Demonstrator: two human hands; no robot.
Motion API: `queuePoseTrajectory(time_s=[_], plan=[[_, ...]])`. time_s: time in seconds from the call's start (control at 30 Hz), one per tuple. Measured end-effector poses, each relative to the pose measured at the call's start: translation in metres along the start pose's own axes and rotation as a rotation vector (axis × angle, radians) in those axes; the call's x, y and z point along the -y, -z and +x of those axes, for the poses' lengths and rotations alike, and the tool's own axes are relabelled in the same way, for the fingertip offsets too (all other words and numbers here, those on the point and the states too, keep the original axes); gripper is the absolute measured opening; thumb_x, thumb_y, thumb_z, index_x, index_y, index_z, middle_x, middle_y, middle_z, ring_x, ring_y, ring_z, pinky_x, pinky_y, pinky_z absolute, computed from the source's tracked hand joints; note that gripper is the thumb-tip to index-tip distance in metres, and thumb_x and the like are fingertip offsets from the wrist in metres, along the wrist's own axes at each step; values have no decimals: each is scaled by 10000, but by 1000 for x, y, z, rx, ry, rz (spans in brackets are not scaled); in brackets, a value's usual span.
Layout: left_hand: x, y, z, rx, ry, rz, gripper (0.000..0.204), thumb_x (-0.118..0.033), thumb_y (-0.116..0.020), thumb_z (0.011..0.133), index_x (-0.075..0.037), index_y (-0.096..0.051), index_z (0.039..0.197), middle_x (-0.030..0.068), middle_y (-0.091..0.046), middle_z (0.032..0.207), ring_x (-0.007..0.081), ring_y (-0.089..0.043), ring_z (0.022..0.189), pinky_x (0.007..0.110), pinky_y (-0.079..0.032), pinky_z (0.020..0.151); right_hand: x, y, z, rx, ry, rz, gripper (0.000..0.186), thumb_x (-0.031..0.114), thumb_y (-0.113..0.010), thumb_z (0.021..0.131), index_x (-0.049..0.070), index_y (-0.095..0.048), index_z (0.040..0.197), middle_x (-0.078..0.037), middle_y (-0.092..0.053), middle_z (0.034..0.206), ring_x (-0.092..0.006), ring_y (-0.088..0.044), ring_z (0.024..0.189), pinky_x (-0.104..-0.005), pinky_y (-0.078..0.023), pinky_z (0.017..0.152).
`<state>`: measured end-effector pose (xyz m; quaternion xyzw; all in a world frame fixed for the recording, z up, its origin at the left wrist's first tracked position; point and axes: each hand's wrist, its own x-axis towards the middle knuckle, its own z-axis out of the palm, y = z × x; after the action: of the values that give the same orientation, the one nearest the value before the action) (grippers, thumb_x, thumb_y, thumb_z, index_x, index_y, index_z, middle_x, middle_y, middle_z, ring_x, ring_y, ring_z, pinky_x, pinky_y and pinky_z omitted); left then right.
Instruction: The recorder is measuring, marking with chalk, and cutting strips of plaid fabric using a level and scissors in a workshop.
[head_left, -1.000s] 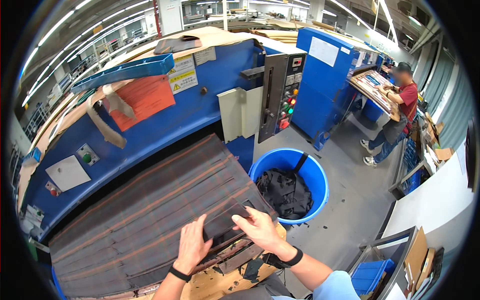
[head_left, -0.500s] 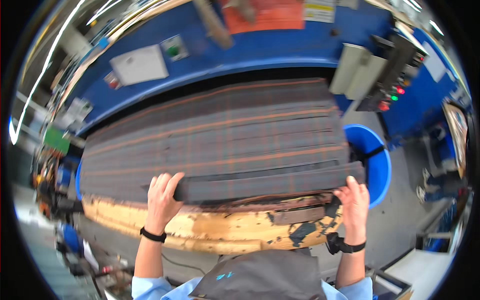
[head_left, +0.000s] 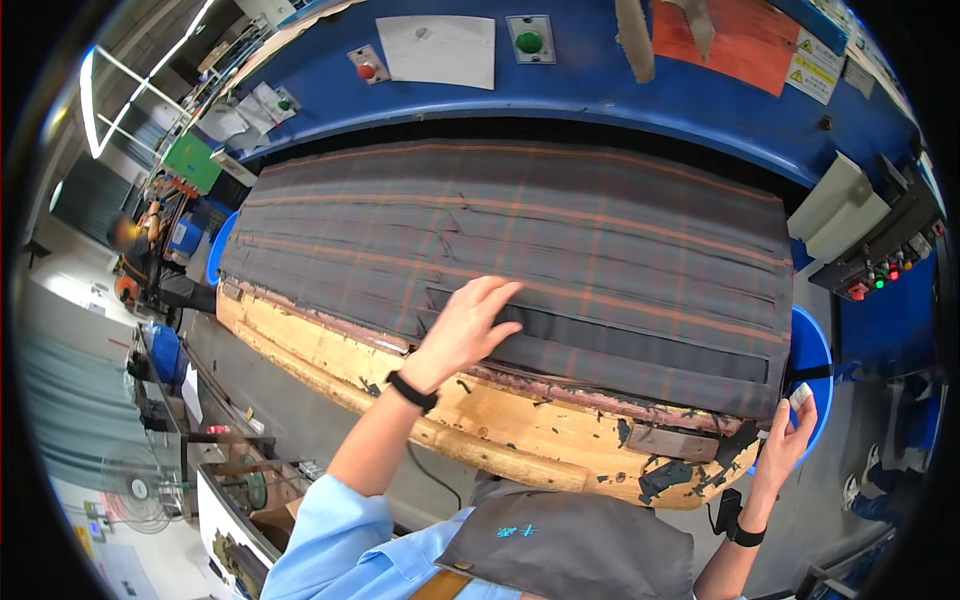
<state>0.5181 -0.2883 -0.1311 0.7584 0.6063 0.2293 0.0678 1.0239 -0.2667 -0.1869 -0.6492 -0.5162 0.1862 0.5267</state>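
Observation:
My left hand (head_left: 467, 330) is on or just above a dark grey plaid fabric (head_left: 600, 210) with orange lines, near a long dark strip at its near side, with fingers curved and thumb apart. My right hand (head_left: 785, 440) is at the near right corner of the fabric, over the rim of a blue tub, with fingertips closed on a small pale thing (head_left: 801, 397) that is too small to identify. The layered fabric lies on a worn wooden bed (head_left: 500, 430) with scattered dark scraps on it.
A blue machine (head_left: 600, 120) spans behind the fabric, with a button panel (head_left: 890, 270) at right. A blue tub (head_left: 820, 335) stands at the right end. A co-worker (head_left: 150, 260) is at the far left; another person's legs (head_left: 870, 490) show at right. A fan (head_left: 140, 488) stands lower left.
My view has swung left toward the machine's middle. My left hand has loosened from the strip and opened; my right hand has moved off the strip's end to the small pale thing.

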Motion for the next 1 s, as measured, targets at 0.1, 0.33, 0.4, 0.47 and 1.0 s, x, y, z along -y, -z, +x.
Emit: queuePoseTrajectory(time_s=[0.1, 0.33, 0.4, 0.47, 1.0], plan=[[-4, -24, 27, 12, -75, 26, 568, -129, -808, 836, -44, -594, 1356, 148, -576, 1329, 352, -544, 1254, 441, -474, 1038, 20, -12, -3, 108, 27, 96, 413, 101, -597, 1054, -10, -498, 1440, -123, -548, 1397, -206, -562, 1239, -342, -495, 997], [-5, -24, 58, 135, -235, 165, 502, -144, -776, 859, -42, -599, 1317, 112, -584, 1207, 295, -572, 1156, 402, -516, 979, 71, -43, -8, 285, 199, 14, 329, 37, -631, 994, -8, -592, 1318, -135, -556, 1338, -220, -588, 1164, -334, -541, 913], [-5, -24, 59, 138, -309, 254, 505, -158, -738, 879, -47, -577, 1345, 108, -585, 1213, 287, -581, 1142, 387, -536, 966, 83, -50, -6, 310, 229, 43, 322, 12, -640, 979, -13, -604, 1298, -137, -563, 1326, -217, -610, 1096, -324, -554, 869], [-7, -27, 59, 132, -341, 289, 520, -116, -720, 869, -48, -570, 1362, 107, -584, 1220, 289, -585, 1144, 387, -533, 973, 93, -60, -5, 340, 302, 0, 337, 1, -649, 966, -9, -604, 1300, -152, -575, 1304, -223, -627, 1041, -317, -555, 839], [5, -35, 68, -20, -114, -59, 504, 64, -642, 836, -38, -596, 1328, 134, -630, 1254, 334, -584, 1193, 422, -504, 1027, 105, -152, 18, 429, 787, -407, 347, 204, -773, 891, 40, -674, 1181, -101, -691, 1139, -282, -609, 1145, -442, -417, 974]])
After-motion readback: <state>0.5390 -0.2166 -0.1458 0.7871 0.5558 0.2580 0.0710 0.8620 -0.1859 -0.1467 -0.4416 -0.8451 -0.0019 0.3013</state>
